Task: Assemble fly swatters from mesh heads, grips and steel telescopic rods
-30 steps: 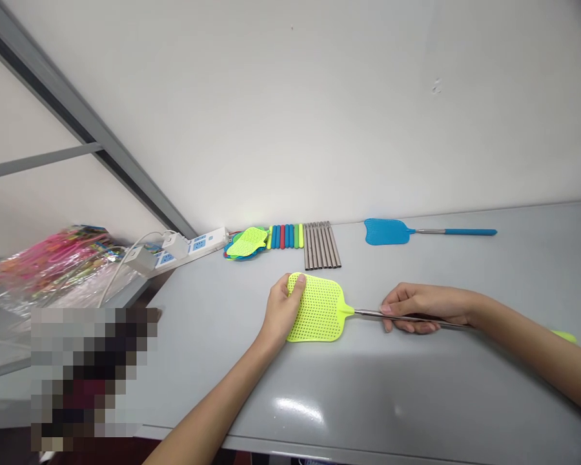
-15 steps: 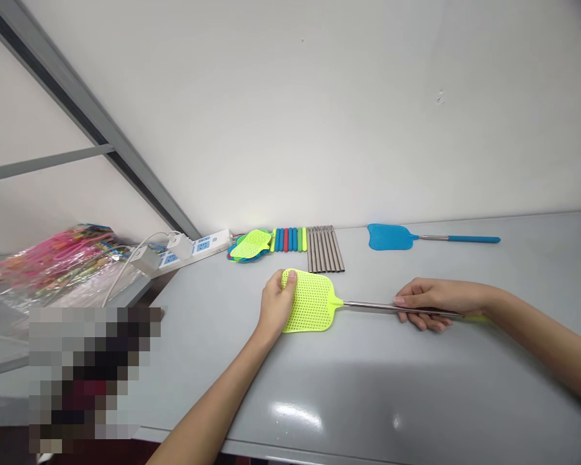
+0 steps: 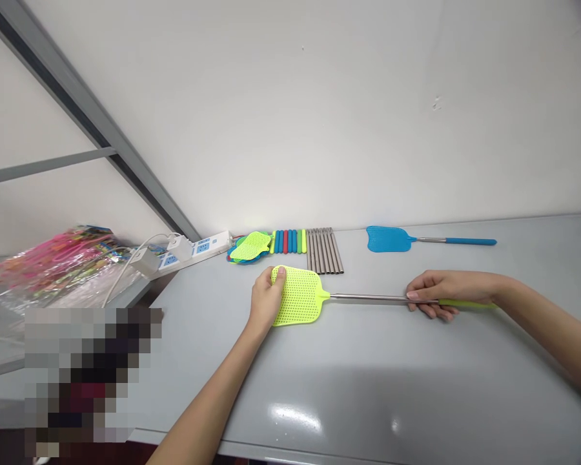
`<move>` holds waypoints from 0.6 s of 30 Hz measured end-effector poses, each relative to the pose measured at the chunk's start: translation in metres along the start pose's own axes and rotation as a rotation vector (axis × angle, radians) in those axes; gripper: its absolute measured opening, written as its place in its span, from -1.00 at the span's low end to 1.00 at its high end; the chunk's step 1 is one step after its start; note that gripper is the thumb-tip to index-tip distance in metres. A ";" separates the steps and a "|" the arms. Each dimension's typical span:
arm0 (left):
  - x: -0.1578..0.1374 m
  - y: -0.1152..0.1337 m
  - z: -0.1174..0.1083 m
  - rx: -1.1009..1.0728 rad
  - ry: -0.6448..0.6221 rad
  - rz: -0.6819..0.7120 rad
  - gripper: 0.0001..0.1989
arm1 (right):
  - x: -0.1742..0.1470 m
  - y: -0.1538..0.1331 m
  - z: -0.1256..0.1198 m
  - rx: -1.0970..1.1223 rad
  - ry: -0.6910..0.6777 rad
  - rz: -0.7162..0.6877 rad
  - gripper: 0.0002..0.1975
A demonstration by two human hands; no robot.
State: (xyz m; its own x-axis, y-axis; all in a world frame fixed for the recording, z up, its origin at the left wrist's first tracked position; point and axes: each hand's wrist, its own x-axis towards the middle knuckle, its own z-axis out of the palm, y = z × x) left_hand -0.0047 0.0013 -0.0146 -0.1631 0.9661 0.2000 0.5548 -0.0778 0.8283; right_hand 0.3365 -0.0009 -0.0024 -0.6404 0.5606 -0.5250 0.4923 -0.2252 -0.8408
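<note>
A yellow-green fly swatter [image 3: 297,297] is held level above the grey table, between my two hands. My left hand [image 3: 266,297] grips the outer edge of its perforated head, thumb on top. Closed round the metal rod, near the yellow-green handle, is my right hand [image 3: 433,296]; it covers part of the rod. Behind lies a blue fly swatter [image 3: 390,239] with a metal rod and blue handle. Farther left are a row of metal rods [image 3: 324,250], a row of coloured handle grips [image 3: 289,241] and a stack of swatter heads [image 3: 250,247].
A white power strip [image 3: 213,243] with plugged-in adapters and a cable sits at the table's back left. Plastic-bagged pink items [image 3: 62,258] are piled beyond it. A white wall runs behind the grey table [image 3: 368,407]. A pixelated patch covers the lower left.
The swatter head has moved left with my left hand. My right hand has shifted slightly right and up, and the yellow-green handle now sits nearer to it.
</note>
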 end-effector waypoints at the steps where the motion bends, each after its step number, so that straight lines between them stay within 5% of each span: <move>1: 0.001 0.000 -0.001 0.006 0.002 -0.002 -0.67 | -0.001 0.000 -0.002 0.001 0.008 0.006 -0.68; 18: 0.006 -0.008 -0.005 0.105 0.069 -0.013 -0.68 | 0.005 -0.007 0.007 -0.037 0.067 -0.012 -0.70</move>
State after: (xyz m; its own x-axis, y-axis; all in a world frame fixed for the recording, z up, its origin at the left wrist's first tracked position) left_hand -0.0137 0.0066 -0.0172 -0.2246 0.9475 0.2278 0.6339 -0.0355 0.7726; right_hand 0.3263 -0.0023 -0.0001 -0.6060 0.6156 -0.5038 0.5070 -0.1892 -0.8409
